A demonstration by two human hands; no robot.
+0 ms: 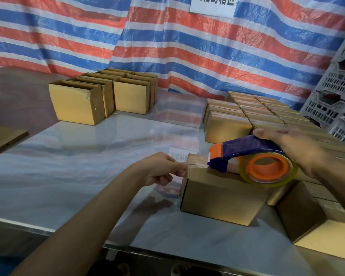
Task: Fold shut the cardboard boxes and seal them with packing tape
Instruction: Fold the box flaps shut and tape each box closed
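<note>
We were mid-seal: right hand (pixel 287 144) gripped tape dispenser (pixel 247 154) on box (pixel 217 196) at table (pixel 88 156) front; left hand (pixel 159 168) pinched tape end at box edge. Next, likely: pull dispenser back along seam, cut.

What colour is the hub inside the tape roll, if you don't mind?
Orange, matching the dispenser's nose; the hub shows clearly in the head view.
</note>
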